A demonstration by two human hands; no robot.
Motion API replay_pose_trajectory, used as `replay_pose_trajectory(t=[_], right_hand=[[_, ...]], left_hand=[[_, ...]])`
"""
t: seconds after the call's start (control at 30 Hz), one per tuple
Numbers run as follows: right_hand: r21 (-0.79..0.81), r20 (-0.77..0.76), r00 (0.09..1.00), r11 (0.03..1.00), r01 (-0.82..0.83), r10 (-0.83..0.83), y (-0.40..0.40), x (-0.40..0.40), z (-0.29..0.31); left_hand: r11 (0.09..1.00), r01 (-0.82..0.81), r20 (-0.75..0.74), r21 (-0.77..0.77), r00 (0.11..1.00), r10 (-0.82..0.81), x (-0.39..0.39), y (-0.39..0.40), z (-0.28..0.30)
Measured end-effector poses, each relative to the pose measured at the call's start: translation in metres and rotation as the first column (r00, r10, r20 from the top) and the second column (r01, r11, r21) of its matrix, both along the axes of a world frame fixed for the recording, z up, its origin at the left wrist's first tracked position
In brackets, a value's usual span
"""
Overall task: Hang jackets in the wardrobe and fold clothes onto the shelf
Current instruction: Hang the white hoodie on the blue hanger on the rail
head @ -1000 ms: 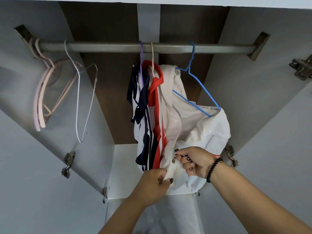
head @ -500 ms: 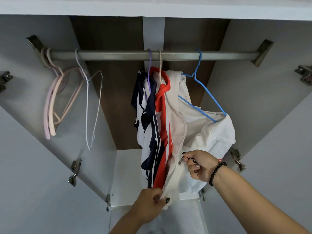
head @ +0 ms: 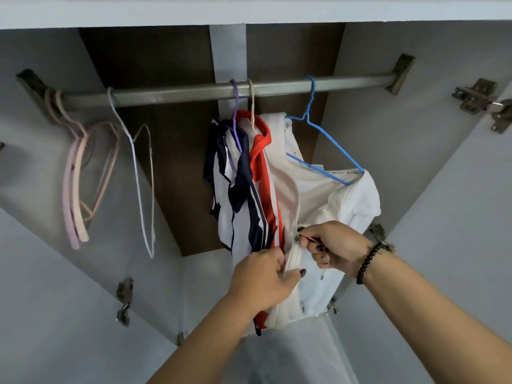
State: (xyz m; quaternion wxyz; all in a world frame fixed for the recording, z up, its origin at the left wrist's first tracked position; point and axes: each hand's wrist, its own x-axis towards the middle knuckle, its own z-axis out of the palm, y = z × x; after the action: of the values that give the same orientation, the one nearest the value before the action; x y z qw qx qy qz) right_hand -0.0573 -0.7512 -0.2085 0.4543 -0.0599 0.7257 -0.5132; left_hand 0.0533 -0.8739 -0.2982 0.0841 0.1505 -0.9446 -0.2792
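Both hands, left [head: 263, 281] and right [head: 329, 245], pinching soft white jacket's [head: 327, 195] zipper edge.

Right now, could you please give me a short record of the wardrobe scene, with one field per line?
rail: metal bar across the wardrobe top
empty hangers: pink ones and a white one, at the rail's left
hung jackets: navy-striped, red-striped, white jacket on a blue hanger
left hand: pinches the white jacket's front edge
right hand: pinches the zipper pull
zip: open above the pull
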Motion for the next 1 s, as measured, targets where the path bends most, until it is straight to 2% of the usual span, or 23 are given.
replay_pose_trajectory(t=[0.07,0.13,0.33,0.5,0.77,0.9,1.0], right_hand=[[-0.013,0.018,1.000,1.000,0.016,-0.015,0.002,0.010,-0.004],[-0.036,0.036,0.995,0.995,0.089,-0.088,0.006,0.011,-0.006],[-0.019,0.141,0.969,0.978,0.210,-0.205,0.007,0.006,-0.009],[-0.020,0.220,0.947,0.969,0.245,-0.235,-0.012,0.008,-0.008],[-0.049,0.247,0.942,0.968,0.245,-0.226,-0.038,-0.002,-0.001],[-0.107,0.272,0.918,0.939,0.326,-0.288,-0.040,-0.022,0.011],[-0.149,0.254,0.908,0.915,0.376,-0.332,-0.039,-0.043,0.027]], left_hand=[[0.998,0.053,-0.055,-0.046,0.997,-0.056,-0.011,0.008,0.013],[0.996,0.083,-0.032,-0.037,0.996,-0.084,-0.015,0.012,0.014],[0.995,0.040,-0.035,0.091,0.999,-0.037,-0.002,0.012,-0.003],[0.994,-0.022,0.016,0.109,1.000,0.021,0.015,0.000,-0.018],[0.991,-0.110,0.049,0.076,0.993,0.106,0.019,-0.020,-0.027],[0.988,-0.122,0.067,0.095,0.991,0.116,0.017,-0.024,-0.034],[0.988,-0.130,0.144,0.080,0.983,0.117,0.019,-0.026,-0.046]])
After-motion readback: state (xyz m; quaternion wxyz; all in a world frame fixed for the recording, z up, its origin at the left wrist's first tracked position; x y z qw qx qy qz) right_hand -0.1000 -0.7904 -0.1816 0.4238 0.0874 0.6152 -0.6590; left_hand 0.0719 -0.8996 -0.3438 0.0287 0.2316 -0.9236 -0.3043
